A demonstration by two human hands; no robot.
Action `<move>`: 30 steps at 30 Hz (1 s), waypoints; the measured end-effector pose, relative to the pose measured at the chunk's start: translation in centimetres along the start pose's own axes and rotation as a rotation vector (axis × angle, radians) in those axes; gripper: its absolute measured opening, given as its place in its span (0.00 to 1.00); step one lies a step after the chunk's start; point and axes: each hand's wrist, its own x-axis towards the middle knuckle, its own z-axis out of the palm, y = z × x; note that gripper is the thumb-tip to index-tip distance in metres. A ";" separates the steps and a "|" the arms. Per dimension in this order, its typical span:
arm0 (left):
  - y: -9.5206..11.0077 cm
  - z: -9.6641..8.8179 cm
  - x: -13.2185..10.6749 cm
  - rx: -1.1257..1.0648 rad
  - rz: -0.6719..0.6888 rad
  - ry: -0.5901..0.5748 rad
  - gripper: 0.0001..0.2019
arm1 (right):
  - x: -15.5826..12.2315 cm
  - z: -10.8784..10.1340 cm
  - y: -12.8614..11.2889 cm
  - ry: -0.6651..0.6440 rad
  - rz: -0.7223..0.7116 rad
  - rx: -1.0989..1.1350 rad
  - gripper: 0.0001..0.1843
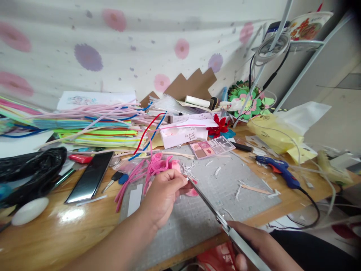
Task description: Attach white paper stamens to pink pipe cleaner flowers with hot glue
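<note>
My left hand [163,194] is closed in a pinch on a small pink piece of pipe-cleaner work [193,192], held just above the grey cutting mat [225,195]. My right hand [254,244] at the lower right grips the handles of long silver scissors [211,209]. The scissor tips reach up to the pink piece at my left fingertips. A bundle of pink pipe cleaners [152,169] lies on the mat just behind my left hand.
A blue glue gun [278,169] with a black cord lies right of the mat. A makeup palette [211,147], white box [180,136], black phone [90,177], black bag [31,165], white oval object [29,210] and stacked coloured pipe cleaners [93,128] crowd the wooden desk [70,229].
</note>
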 end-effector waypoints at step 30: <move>0.3 -1.3 2.5 -0.095 0.070 -0.169 0.09 | 2.9 -3.0 1.5 -0.123 0.086 0.546 0.23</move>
